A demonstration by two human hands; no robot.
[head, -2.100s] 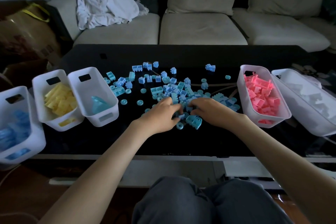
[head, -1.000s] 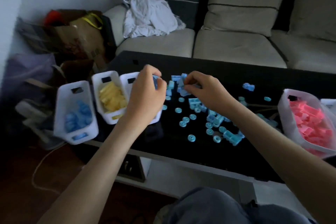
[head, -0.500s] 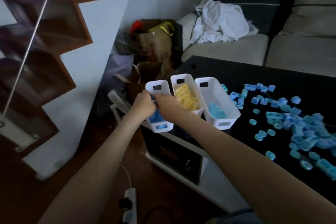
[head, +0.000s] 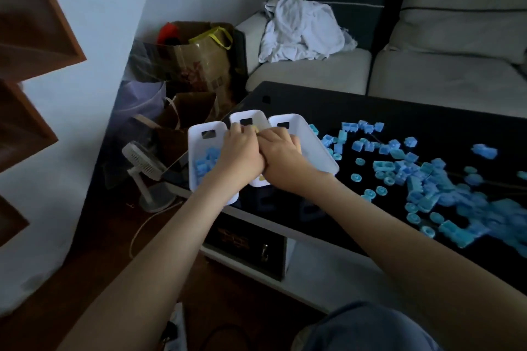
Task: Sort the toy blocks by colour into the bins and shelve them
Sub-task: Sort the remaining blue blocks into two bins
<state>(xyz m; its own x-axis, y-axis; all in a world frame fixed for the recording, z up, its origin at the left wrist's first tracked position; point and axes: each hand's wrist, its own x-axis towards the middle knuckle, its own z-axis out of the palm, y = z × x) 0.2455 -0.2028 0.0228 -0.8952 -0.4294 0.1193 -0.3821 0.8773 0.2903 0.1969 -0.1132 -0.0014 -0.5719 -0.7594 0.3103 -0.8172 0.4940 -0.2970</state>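
Left hand (head: 239, 152) and right hand (head: 281, 155) are now at the middle bin (head: 247, 118), off the blue blocks (head: 427, 179) (fingers curled, contents indeterminate); a drop is probably underway.

Both forearms are bare, and the lap (head: 368, 330) wears seemingly blue-grey trousers.

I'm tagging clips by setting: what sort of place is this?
Most likely a home living room: a cushioned sofa behind a low black coffee table, with a small fan on the floor.

white cloth (head: 302, 27) on sofa (head: 310, 74); fan (head: 144, 165) beside paper bag (head: 199, 65).
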